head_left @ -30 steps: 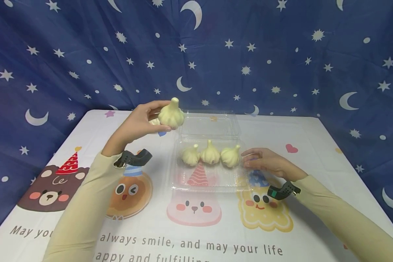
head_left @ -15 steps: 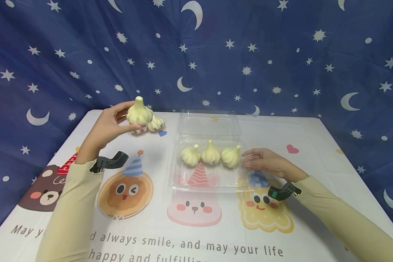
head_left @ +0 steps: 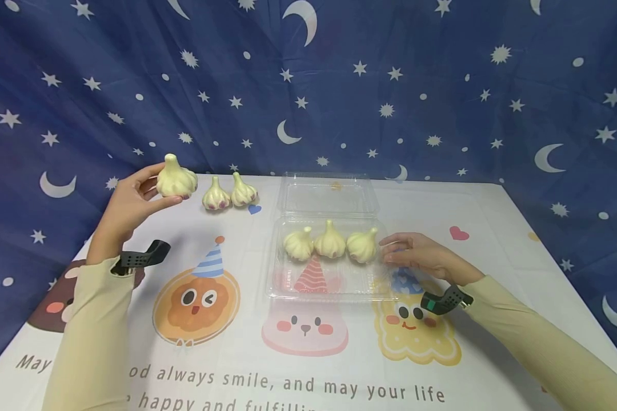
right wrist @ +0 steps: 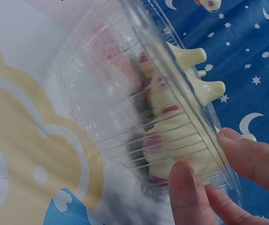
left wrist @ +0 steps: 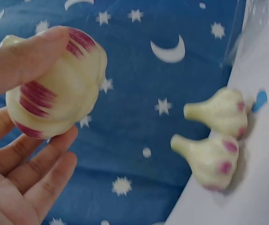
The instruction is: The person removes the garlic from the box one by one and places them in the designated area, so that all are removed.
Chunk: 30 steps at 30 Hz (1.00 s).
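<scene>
My left hand (head_left: 125, 208) holds a garlic bulb (head_left: 176, 180) off the table at the far left, its stem pointing up. In the left wrist view, that bulb (left wrist: 61, 86) has purple streaks, and my thumb lies across it. Two more garlic bulbs (head_left: 216, 197) (head_left: 244, 193) stand close together just right of the held one. My right hand (head_left: 424, 257) rests its fingertips against the right side of a clear plastic container (head_left: 334, 291). Three garlic bulbs (head_left: 330, 242) sit in a row inside it. The right wrist view shows the thumb (right wrist: 186, 187) at the container wall.
The container's clear lid (head_left: 329, 197) lies folded back behind it. A white tablecloth (head_left: 254, 365) printed with cartoon figures and lettering covers the table. Directly behind the table hangs a blue curtain (head_left: 339, 74) with moons and stars.
My left hand has carried the garlic bulb left, away from the container and past the two standing bulbs, which now show fully. The right hand and container have stayed put.
</scene>
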Motion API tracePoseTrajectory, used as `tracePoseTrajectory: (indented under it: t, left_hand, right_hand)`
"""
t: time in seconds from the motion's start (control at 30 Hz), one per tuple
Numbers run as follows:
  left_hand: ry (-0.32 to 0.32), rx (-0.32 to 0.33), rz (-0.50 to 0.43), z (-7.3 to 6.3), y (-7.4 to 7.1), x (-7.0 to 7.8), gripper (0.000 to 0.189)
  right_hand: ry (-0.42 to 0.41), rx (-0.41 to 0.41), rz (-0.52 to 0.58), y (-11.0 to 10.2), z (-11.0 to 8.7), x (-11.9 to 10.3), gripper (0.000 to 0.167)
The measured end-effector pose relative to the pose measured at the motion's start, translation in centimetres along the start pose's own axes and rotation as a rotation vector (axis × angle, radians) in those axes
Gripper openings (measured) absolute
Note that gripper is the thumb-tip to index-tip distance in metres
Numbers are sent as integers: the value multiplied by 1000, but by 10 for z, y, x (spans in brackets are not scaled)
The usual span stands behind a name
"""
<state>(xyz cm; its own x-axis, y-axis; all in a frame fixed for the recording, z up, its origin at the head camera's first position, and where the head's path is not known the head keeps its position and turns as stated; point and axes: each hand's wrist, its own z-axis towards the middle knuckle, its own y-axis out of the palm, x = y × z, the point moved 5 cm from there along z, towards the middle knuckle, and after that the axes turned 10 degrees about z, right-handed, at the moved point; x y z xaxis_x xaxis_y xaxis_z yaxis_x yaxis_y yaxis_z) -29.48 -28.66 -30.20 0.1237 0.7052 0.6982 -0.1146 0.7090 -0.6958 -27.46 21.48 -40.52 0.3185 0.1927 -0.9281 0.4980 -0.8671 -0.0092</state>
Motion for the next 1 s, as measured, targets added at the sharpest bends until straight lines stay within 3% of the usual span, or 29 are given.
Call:
tracePoseTrajectory:
  t: [0.27, 0.47, 0.87, 1.0]
  left_hand:
    - [-53, 35, 3, 1, -6, -30, 77]
    - [-131, 45, -2, 6, -3, -59, 80]
    - [-160, 66, -183, 17, 12, -98, 76]
    - [-163, 53, -194, 24, 19, -106, 77]
  right_hand:
    - [-7, 1, 16, 0, -1, -1, 58]
    - [-6, 5, 7, 1, -1, -2, 58]
    - [-7, 3, -2, 1, -1, -2, 57]
    - [-8, 5, -7, 1, -1, -2, 58]
